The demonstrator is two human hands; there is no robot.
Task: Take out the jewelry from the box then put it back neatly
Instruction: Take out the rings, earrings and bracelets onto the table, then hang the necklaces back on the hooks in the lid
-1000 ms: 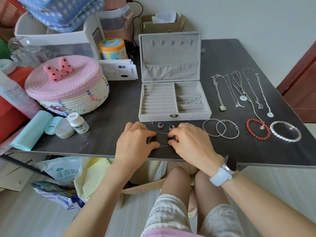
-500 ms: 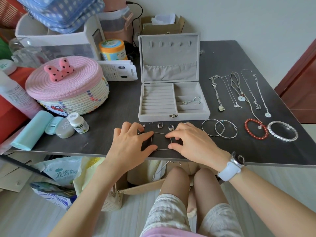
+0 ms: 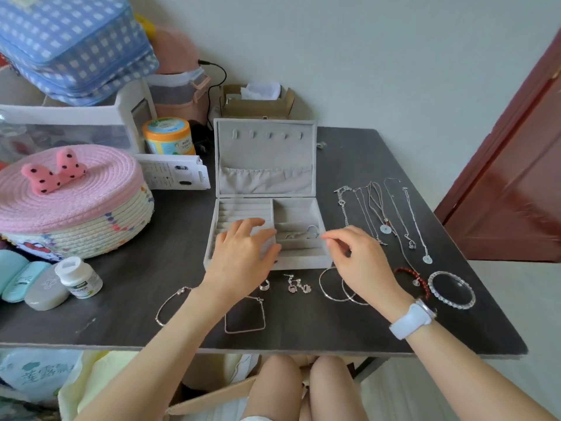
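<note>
Emptying nearly done: most jewelry lies on the table [image 3: 170,244], one bracelet [image 3: 305,233] remains in the box [image 3: 267,189]; left hand [image 3: 243,256] relaxed over it, right hand [image 3: 358,259] loosely curled, empty; repacking untouched.

A dark wood-grain bench [image 3: 349,335] is set against a plain pale wall [image 3: 379,56]. A reddish-brown door [image 3: 516,177] is seen at right, above light flooring [image 3: 522,314].
</note>
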